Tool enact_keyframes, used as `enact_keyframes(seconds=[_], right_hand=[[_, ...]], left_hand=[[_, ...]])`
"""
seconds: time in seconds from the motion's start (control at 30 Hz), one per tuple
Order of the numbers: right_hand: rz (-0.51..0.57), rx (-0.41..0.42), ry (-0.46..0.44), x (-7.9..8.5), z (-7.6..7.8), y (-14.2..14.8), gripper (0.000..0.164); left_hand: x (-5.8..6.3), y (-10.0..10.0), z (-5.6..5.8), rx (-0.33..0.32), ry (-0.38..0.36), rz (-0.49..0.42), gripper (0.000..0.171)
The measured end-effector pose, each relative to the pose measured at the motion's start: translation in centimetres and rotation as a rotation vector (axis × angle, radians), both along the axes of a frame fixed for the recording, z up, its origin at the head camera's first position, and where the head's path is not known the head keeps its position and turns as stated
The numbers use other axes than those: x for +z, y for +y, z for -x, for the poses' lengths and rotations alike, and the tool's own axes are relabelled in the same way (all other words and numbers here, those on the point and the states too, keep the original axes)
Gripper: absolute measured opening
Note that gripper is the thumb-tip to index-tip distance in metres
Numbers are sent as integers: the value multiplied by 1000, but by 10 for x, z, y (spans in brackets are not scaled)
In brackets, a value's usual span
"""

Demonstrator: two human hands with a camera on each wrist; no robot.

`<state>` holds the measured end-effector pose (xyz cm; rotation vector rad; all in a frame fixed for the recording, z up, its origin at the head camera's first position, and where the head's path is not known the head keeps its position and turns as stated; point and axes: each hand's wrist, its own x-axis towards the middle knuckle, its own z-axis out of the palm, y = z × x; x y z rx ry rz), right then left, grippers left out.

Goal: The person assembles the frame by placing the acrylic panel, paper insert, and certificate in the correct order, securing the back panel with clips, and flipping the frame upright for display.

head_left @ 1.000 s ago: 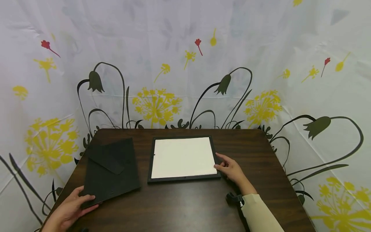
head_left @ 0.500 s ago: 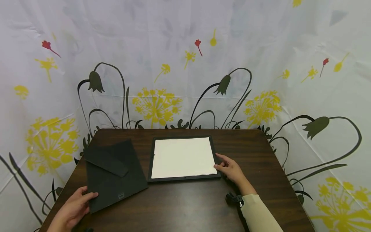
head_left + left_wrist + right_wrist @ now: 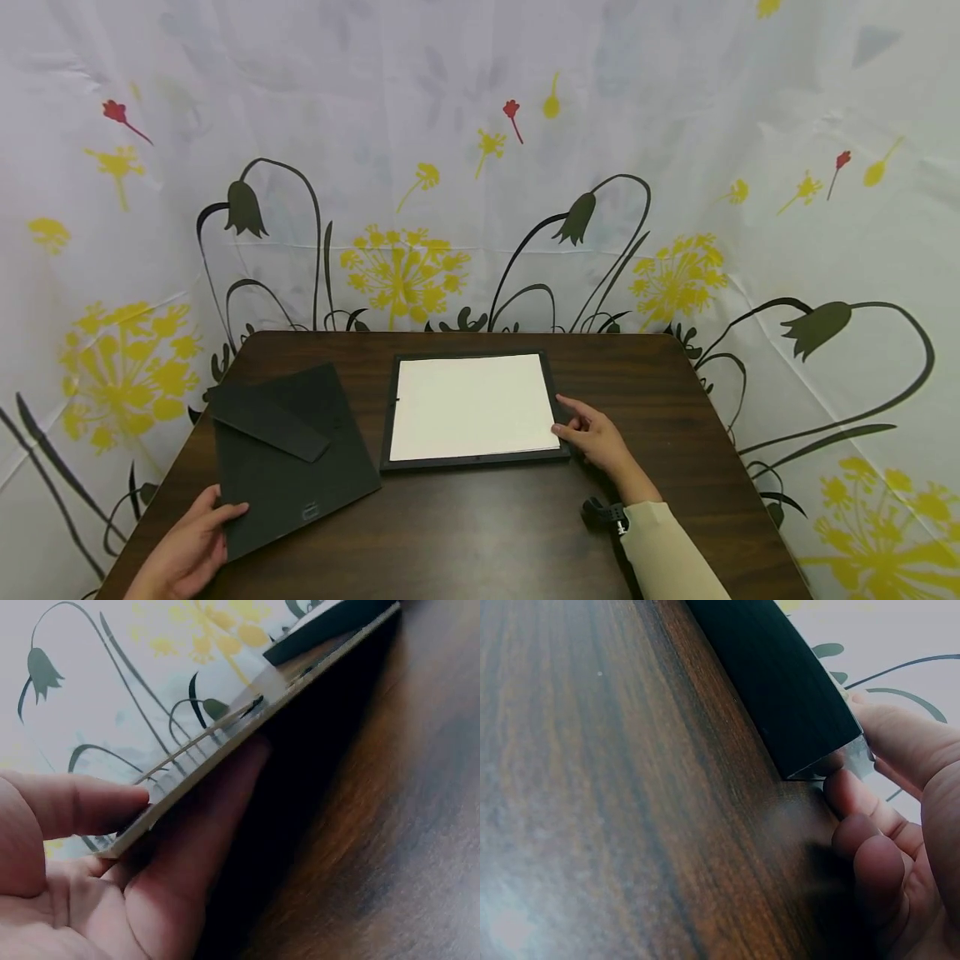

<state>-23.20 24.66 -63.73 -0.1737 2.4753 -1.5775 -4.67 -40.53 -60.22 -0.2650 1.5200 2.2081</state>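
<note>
In the head view, my left hand (image 3: 186,540) grips the near left corner of a black picture-frame backing board (image 3: 258,492), thumb on top and fingers beneath. A stand flap (image 3: 273,427) lies across its upper face. The left wrist view shows the board's thin tan edge (image 3: 202,766) slanting up, with a dark gap between it and the tabletop. My right hand (image 3: 598,442) pinches the right side of a black picture frame (image 3: 480,461), lying flat with a white sheet (image 3: 472,408) inside it. Close up, the right fingertips (image 3: 847,793) sit against the frame's outer corner.
Both lie over a dark brown wooden table (image 3: 480,533). A white curtain (image 3: 420,100) printed with flowers hangs behind and at both sides. The board's right corner comes close to the frame's near left corner. A black strap (image 3: 603,515) circles my right wrist.
The left hand has tilted the backing board and shifted its near edge slightly toward me, so its upper face and flap show more plainly. My right hand and the frame have stayed in place.
</note>
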Motion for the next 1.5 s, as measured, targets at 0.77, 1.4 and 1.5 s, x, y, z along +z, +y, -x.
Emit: enact_keyframes(seconds=[0.77, 1.4, 1.5], right_hand=[[13, -9, -8, 6, -3, -3, 64], [12, -10, 0, 6, -3, -1, 64], [9, -17, -5, 7, -4, -2, 63]], left_hand=[[13, 18, 3, 139, -58, 295, 52], [18, 39, 2, 201, -10, 337, 56], [19, 38, 2, 208, -13, 332, 56]])
